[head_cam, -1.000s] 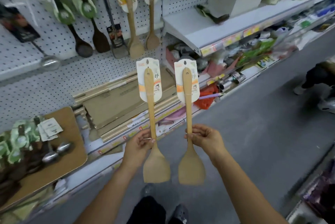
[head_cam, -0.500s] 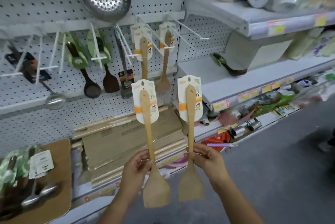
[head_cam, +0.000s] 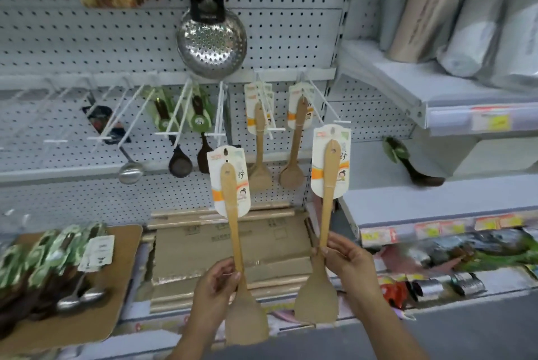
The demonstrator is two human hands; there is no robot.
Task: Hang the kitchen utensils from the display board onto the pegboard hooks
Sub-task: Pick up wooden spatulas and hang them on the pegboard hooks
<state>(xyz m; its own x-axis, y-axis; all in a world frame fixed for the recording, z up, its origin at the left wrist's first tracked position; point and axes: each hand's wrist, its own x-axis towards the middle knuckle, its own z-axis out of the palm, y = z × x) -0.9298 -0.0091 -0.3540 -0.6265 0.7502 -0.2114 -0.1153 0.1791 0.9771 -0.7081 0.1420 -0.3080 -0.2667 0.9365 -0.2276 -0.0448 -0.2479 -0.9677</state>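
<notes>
hung wooden spatula (head_cam: 260, 155) and spoon (head_cam: 294, 155) crowd hooks (head_cam: 334, 115) above held spatulas (head_cam: 247, 321).

Your left hand (head_cam: 217, 281) and right hand (head_cam: 346, 260) are both raised in front of you, forearms reaching forward, fingers closed in a pinch; the right is slightly higher.

Your forearms run off the bottom edge | utensils on the display board (head_cam: 122, 278) at left blurred, cut by the frame | shelf price labels (head_cam: 492, 122) unreadable | rolls (head_cam: 480, 24) top right cropped
</notes>
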